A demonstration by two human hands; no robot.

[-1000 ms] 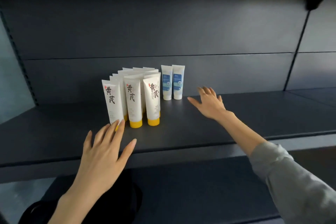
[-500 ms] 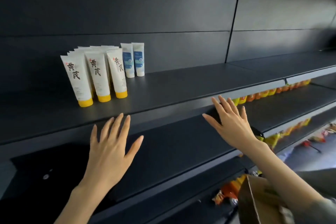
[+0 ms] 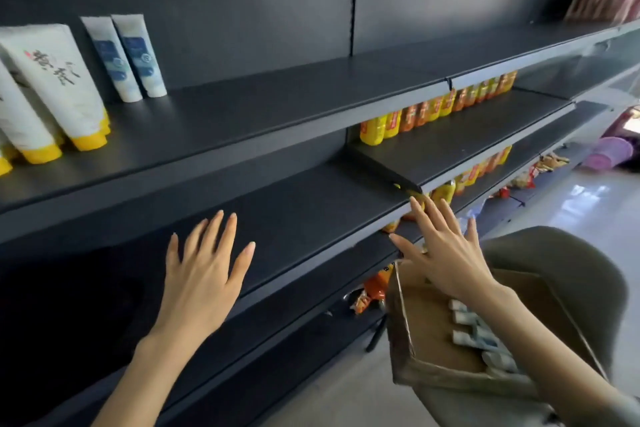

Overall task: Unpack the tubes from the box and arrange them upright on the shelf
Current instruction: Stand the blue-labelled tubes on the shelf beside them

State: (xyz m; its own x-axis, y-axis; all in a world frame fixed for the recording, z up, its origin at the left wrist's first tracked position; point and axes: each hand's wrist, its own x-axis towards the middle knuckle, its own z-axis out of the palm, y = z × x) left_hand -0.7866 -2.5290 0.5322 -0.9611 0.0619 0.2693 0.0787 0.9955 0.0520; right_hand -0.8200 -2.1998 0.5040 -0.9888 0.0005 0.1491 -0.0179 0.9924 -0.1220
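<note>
Nearest the person, on a grey seat, the box holds tubes lying flat. The right hand hovers over its far rim, fingers spread wide, empty; the left hand likewise, before a lower shelf. Advised: take one tube by its body and stand it cap-down beside the blue pair on the upper shelf.

White tubes with yellow caps stand cap-down, bunched at the left end of the dark shelf, with two blue-label tubes upright just behind. The open cardboard box sits lower right, with several white-and-blue tubes lying flat inside.
</note>
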